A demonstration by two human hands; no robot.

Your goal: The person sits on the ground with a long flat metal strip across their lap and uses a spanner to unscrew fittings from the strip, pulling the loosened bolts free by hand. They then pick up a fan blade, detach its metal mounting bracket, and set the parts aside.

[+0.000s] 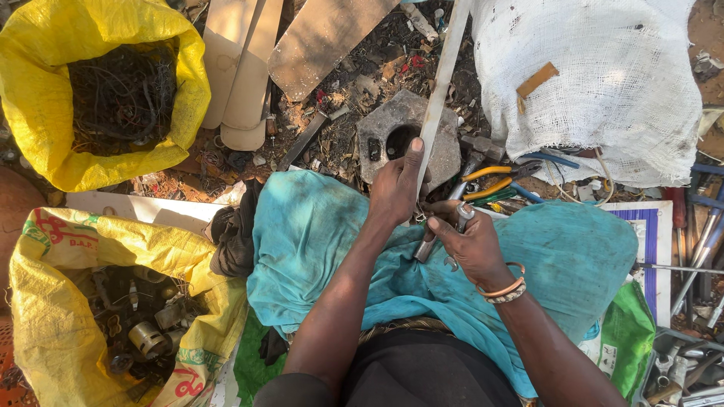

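- The teal cloth (317,241) covers the person's lap and serves as the landmark here.
- The right hand (471,245) rests on the cloth's upper middle, fingers curled tight around a small spanner (461,218); two bangles (507,290) circle its wrist.
- The left hand (396,188) sits at the cloth's top edge, just left of the right hand, clasped around a long pale metal strip (441,83) with the thumb pressed up along it.
- The strip runs from the hands up and away, well beyond the cloth, crossing a grey hexagonal block (377,132) with a round hole that lies just past the cloth's top edge.
- Yellow-handled pliers (490,181) lie right of the hands, at the cloth's upper right edge.
- Left of the cloth, a yellow sack (45,301) stands open, holding small metal parts.
- Right of the cloth lie a green bag (626,332) and a tray of tools (679,369).
- Farther right, long tools (701,249) lie beside a white board (641,226).
- Beyond the cloth to the upper right sits a white mesh sack (603,83).
- Beyond it to the upper left, a second yellow sack (45,53) holds dark tangled wire (121,94).
- Between those far sacks lie flat wooden pieces (245,68) on littered ground.
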